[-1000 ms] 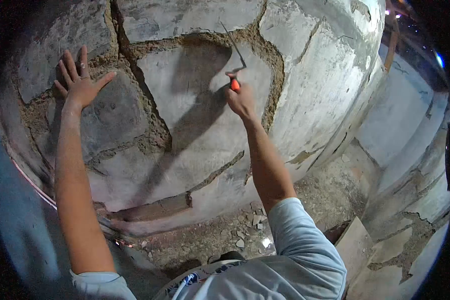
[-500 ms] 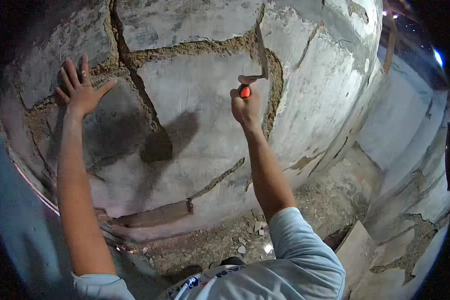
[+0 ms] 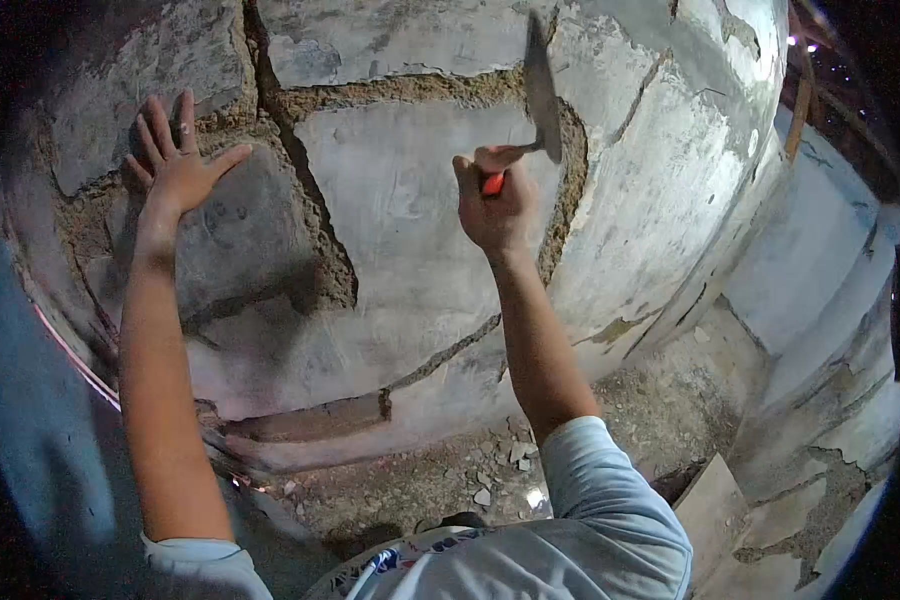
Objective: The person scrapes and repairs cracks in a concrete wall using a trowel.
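Trowel [image 3: 538, 95]: grey blade, orange handle, clasped tight by right hand [image 3: 495, 205] against mortar joint [image 3: 410, 88]; left hand [image 3: 182, 165] pressed flat, fingers spread, on stone wall [image 3: 400, 230].

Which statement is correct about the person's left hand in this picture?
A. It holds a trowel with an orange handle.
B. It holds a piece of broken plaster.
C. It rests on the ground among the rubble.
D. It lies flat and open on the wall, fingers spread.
D: the left hand is pressed open against the plastered wall with fingers spread, while the right hand holds the orange-handled trowel.
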A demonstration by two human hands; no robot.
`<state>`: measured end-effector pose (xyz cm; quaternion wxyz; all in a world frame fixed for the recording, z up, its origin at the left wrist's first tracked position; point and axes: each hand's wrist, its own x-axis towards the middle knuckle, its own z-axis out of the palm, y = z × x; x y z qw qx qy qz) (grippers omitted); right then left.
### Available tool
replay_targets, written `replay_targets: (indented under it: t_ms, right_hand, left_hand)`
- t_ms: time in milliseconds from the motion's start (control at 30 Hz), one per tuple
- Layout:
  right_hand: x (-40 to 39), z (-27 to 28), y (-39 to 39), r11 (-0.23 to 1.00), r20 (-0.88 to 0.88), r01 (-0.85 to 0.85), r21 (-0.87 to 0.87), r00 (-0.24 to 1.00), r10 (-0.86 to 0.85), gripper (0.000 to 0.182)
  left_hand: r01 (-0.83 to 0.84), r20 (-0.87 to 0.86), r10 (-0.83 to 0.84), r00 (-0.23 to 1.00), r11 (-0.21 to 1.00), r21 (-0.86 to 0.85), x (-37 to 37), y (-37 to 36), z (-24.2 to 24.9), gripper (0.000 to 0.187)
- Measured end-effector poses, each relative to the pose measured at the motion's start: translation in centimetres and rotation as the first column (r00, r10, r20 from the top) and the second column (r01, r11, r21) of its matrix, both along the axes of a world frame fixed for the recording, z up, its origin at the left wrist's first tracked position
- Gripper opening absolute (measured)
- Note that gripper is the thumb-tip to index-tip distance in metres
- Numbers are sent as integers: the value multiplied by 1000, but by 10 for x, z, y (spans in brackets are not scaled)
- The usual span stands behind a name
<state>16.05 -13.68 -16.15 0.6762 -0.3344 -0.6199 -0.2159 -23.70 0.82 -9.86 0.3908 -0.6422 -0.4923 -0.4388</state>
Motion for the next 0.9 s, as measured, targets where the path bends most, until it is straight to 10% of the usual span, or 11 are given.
replay_targets:
  t_ms: [133,200,333,433,600,700,867,900]
  right_hand:
    - [14,-32,41,999,123,-33,-26,992,36,10]
    - [30,-32,49,763,105,279,-583,957,-270,10]
    - [2,-7,11,977,-184,51,-209,979,-90,15]
    - [22,-34,48,986,51,101,130,993,-108,15]
    - [39,-34,53,813,55,289,-505,951,-304,13]
    - [19,-22,33,990,-141,63,-125,987,-81,24]
    - [37,-34,58,981,227,37,189,971,-81,23]
    - [36,-22,53,945,160,221,-242,969,-186,22]
  left_hand:
    - [5,-10,-5,1000,999,32,0,3,-3,119]
    - [12,-7,-12,1000,1000,23,0,0,-2,119]
    - [3,9,-3,1000,1000,-18,0,-1,0,120]
    - [-15,21,16,1000,998,-63,0,-2,-1,119]
    - [-4,3,4,1000,1000,-25,0,0,-3,118]
    - [-31,3,31,1000,999,-5,-2,6,-1,118]
    - [10,-20,-10,1000,999,33,-2,2,-2,119]
    - [6,-16,-6,1000,1000,26,-1,1,-3,119]
